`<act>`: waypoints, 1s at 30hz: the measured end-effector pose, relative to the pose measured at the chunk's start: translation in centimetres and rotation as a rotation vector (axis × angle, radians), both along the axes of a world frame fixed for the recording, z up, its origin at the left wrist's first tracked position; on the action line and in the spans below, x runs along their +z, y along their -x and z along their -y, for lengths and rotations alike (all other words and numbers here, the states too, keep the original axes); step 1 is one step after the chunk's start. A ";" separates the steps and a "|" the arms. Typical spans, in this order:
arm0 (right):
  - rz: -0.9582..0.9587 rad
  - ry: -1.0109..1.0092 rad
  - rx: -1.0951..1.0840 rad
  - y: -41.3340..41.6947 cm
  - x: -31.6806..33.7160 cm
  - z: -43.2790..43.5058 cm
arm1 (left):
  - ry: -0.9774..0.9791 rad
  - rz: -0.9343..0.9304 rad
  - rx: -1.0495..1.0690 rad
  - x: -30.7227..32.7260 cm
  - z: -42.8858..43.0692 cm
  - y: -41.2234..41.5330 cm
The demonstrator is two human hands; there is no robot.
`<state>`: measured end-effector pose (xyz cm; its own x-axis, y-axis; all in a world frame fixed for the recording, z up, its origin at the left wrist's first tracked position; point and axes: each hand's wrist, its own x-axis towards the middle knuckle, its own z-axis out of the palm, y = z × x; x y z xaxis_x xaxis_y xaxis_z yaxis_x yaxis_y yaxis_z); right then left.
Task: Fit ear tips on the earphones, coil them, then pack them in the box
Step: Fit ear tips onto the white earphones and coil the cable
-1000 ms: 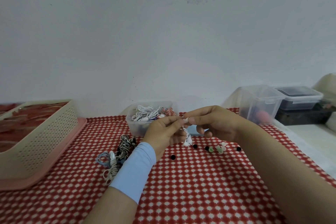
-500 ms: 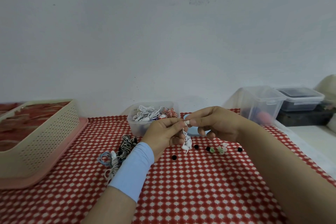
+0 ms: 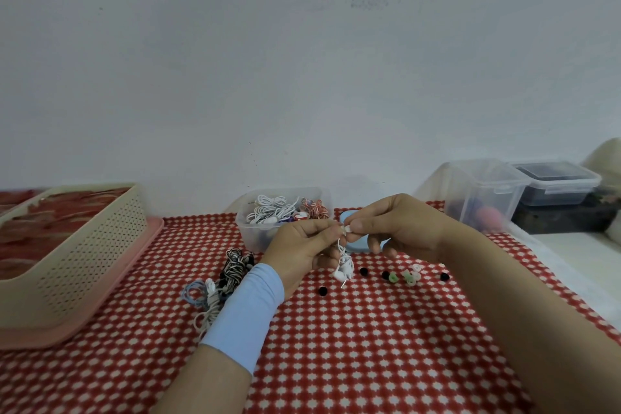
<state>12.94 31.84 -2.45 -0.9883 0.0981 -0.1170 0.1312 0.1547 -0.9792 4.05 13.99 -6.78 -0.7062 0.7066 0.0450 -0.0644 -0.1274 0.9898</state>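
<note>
My left hand (image 3: pixel 304 247) and my right hand (image 3: pixel 396 228) meet above the red checked cloth. Both pinch a white earphone (image 3: pixel 344 267): the bud sits between the fingertips, and the rest of its cord and the other bud dangle below my left hand. Loose ear tips lie on the cloth under my right hand, black ones (image 3: pixel 323 291) and green and white ones (image 3: pixel 408 276). A clear box (image 3: pixel 255 235) of coiled earphones stands just behind my hands.
A pile of coiled earphones (image 3: pixel 220 282) lies left of my left wrist. A beige perforated basket (image 3: pixel 84 255) on a pink tray fills the left side. Clear lidded containers (image 3: pixel 484 198) stand at the back right. A blue lid (image 3: pixel 356 244) lies behind my hands.
My hands have stayed together at the same spot. The dangling white cord has shifted slightly lower below my left hand.
</note>
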 end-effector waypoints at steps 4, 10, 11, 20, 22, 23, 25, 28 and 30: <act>0.010 0.002 0.030 0.1 -0.3 0.0 | 0.005 -0.005 -0.026 -0.1 0.1 0.1; 0.003 0.055 0.050 0.3 -0.6 0.3 | -0.002 -0.003 -0.051 0.0 0.2 0.1; 0.006 0.054 0.054 0.3 -0.7 0.3 | 0.001 -0.010 -0.053 0.0 0.2 0.1; 0.004 0.011 0.016 0.4 -0.8 0.8 | 0.002 -0.002 -0.047 -0.2 0.4 0.2; -0.028 -0.021 -0.005 0.3 -0.8 1.0 | 0.002 0.021 -0.033 -0.2 0.5 0.2; -0.048 -0.050 -0.014 0.4 -0.8 1.1 | -0.004 0.034 -0.024 -0.2 0.5 0.3; -0.085 -0.113 -0.024 0.3 -0.5 1.1 | -0.017 0.057 -0.010 -0.1 0.4 0.3; -0.141 -0.176 -0.020 0.0 -0.3 1.1 | -0.023 0.092 0.018 0.0 0.3 0.3; -0.181 -0.249 -0.039 0.0 -0.3 1.2 | -0.017 0.100 0.037 0.0 0.2 0.2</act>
<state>12.89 30.67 -2.75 -0.9859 0.1395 0.0926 -0.0310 0.3910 -0.9199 3.84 13.76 -6.80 -0.7335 0.6795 -0.0155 -0.1580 -0.1483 0.9762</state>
